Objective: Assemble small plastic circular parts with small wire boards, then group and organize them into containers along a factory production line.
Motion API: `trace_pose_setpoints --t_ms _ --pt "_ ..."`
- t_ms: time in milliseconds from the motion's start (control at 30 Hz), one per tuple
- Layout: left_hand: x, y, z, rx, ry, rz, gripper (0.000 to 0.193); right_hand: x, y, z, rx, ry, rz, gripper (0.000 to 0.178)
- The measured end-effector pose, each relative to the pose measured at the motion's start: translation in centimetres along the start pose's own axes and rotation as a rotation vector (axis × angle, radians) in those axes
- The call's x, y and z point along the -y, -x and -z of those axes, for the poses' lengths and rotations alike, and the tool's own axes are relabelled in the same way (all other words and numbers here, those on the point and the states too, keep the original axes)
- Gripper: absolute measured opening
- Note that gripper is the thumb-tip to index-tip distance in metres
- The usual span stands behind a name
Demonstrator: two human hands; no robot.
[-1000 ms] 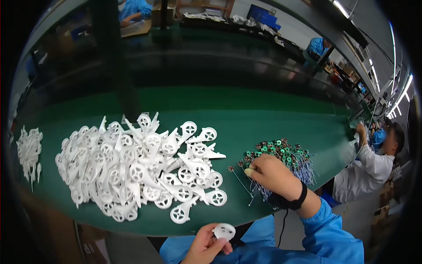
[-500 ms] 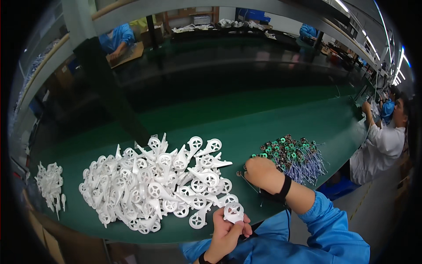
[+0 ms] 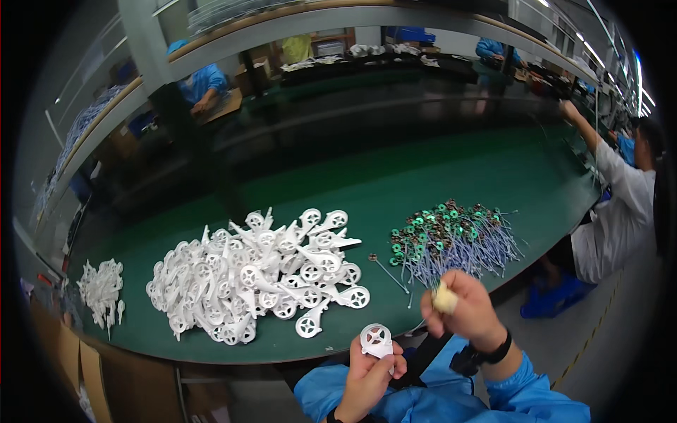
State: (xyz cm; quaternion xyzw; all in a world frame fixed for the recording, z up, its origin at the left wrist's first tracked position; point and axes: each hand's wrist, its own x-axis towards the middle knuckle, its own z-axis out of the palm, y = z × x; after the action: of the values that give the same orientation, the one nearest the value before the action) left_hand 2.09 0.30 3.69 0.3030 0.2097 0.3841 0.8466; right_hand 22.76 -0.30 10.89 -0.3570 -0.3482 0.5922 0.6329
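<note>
My left hand (image 3: 372,377) is closed around the lower part of a white plastic piece (image 3: 376,340), whose round spoked ring points up above the fingers. To its right, my right hand (image 3: 465,310) is raised off the table's front edge with curled fingers. A pale yellow covering (image 3: 444,299) shows at one of its fingertips; what it pinches, if anything, is hidden. Just beyond lies a heap of small wired parts (image 3: 458,243) with green and copper-coloured round ends and bluish-purple leads. One single wired part (image 3: 389,273) rests apart at the heap's left.
A large heap of matching white plastic pieces (image 3: 233,282) covers the table's left middle. Smaller white parts (image 3: 101,292) are piled at far left. A co-worker in white (image 3: 620,183) sits on the right by a blue stool (image 3: 557,296). A metal shelf frame (image 3: 141,77) stands at left.
My right hand has drawn back from the wired parts toward my body and turned. My left hand still holds the white piece. The head view has shifted; the co-worker's arm at right has stretched forward.
</note>
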Motion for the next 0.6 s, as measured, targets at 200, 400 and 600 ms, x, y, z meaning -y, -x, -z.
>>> trace_pose_setpoints --t_ms 200,400,600 --pt "1.7 0.5 -3.2 -0.054 -0.268 -0.093 0.04 -5.0 5.4 0.8 0.135 -0.192 0.237 0.015" --pt "3.7 -0.2 -2.7 -0.11 -0.25 -0.107 0.036 -5.7 5.6 1.5 0.146 -0.189 0.271 0.015" --pt "3.1 -0.1 -4.1 -0.101 -0.531 -0.211 0.026 -7.3 5.2 1.8 0.051 0.34 0.36 0.01"
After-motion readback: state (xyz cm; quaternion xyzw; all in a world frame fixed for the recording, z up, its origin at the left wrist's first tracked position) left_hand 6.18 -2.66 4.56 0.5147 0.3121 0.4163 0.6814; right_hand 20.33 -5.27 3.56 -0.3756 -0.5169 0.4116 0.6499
